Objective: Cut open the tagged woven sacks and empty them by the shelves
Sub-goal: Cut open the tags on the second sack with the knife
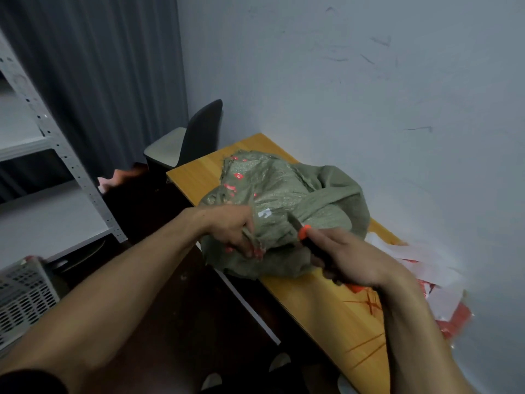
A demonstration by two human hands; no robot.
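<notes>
– Now, state the hazard.
– My right hand grips the knife, blade aimed up-left at the sack. My left hand clenches the bunched fabric just beside the blade. If the weave gives suddenly, the edge may run into those fingers or cut the contents.
– Sack condition?
– Olive-green woven material, creased, with red print and a small white tag near the blade. It sits at frame centre on the wooden table, reaching its left edge. A hard pull could slide it off.
</notes>
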